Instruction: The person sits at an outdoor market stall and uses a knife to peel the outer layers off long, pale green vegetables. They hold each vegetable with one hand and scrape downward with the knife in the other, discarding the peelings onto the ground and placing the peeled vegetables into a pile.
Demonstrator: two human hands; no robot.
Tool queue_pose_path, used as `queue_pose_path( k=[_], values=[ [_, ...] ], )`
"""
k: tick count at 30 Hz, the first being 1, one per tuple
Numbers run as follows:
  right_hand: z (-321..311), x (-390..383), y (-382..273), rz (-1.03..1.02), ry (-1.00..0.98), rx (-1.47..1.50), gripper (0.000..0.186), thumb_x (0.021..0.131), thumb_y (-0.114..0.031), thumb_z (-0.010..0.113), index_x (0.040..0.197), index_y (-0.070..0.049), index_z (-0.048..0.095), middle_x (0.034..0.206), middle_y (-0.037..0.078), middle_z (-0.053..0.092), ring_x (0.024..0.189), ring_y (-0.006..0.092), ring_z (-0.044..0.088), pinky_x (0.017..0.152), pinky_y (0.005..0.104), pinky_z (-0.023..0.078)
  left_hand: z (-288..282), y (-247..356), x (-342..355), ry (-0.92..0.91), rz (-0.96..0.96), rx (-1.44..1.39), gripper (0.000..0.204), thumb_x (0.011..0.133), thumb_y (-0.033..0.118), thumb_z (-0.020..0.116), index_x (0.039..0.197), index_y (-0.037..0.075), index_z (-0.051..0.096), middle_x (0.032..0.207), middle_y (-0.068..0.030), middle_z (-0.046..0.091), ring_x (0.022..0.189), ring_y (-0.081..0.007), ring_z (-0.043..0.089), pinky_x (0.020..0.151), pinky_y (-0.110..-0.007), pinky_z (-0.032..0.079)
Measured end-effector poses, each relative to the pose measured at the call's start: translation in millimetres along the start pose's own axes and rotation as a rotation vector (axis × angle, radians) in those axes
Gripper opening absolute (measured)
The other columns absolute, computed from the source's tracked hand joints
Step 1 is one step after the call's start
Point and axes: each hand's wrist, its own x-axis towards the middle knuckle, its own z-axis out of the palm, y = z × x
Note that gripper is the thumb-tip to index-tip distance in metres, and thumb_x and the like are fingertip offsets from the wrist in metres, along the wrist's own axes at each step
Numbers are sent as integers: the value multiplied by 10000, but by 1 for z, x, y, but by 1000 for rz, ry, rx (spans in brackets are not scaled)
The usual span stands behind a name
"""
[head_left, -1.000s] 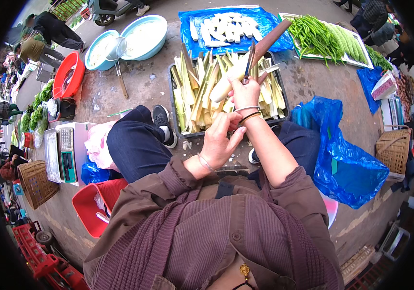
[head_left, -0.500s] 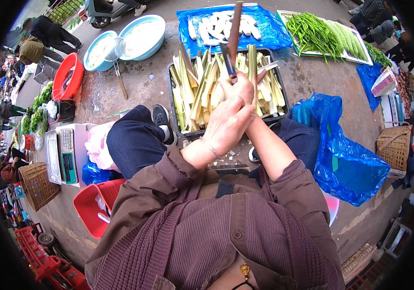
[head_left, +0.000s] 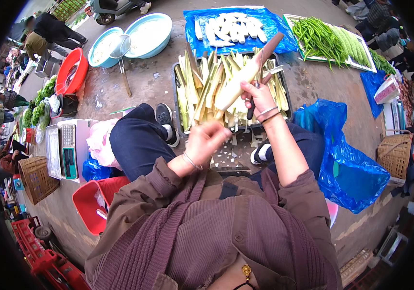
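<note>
Right hand (head_left: 261, 100) extended, gripping pale stalk (head_left: 245, 75), left hand (head_left: 206, 142) lower, grip unclear (blurred)

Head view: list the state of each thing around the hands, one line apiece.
Left hand, blurred, fingers loosely bent, nothing visible in it
Right hand, closed around the stalk
Stalk, tilted, pale below, brownish above
Dark-handled tool, held in right hand
Black tray, heaped with husks
Blue sheet, spread, bearing pale shoots
Blue bag, open, crumpled
</note>
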Motion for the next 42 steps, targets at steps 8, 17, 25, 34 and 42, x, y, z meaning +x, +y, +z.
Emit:
queue_pose_path(
  k=[8, 17, 25, 34, 42],
  values=[
    [35, -28, -3, -96, -131, -159, 275, 765, -201, 723, 905, 6, 607, 700, 17, 586, 495, 50, 494, 390, 165, 359, -9, 2, 40, 60, -248, -596, 402, 949, 422, 394, 1077, 51, 481, 800, -75, 578, 516, -103, 538, 366, -203, 419],
    [41, -35, -3, -111, -163, -183, 226, 774, -183, 622, 870, 22, 607, 679, 59, 616, 473, 67, 524, 377, 179, 377, 6, 6, 39, 282, -206, -527, 341, 956, 377, 398, 1021, 50, 475, 648, -31, 580, 417, -59, 476, 345, -192, 363],
    [44, -36, -1, -126, -86, -334, 195, 736, -129, 651, 814, 45, 613, 668, 67, 624, 490, 81, 555, 386, 201, 410, 11, 1, 36, 436, -91, -230, 296, 922, 338, 507, 946, 42, 517, 659, -56, 594, 536, -110, 546, 478, -253, 421],
    [57, -32, 20, -188, 106, -384, 143, 758, -96, 605, 799, 40, 593, 663, 59, 609, 449, 79, 527, 386, 192, 404, 22, -17, 36, 512, -105, -151, 311, 899, 334, 544, 897, 23, 529, 683, -115, 593, 626, -192, 577, 586, -319, 447],
    [56, -30, 30, -247, 211, -271, 133, 725, -101, 653, 741, 28, 624, 622, 34, 612, 478, 81, 549, 406, 231, 433, 26, -17, 37, 435, -251, -520, 268, 919, 314, 523, 863, 54, 495, 620, -32, 536, 412, -74, 451, 344, -212, 351]
  ],
)
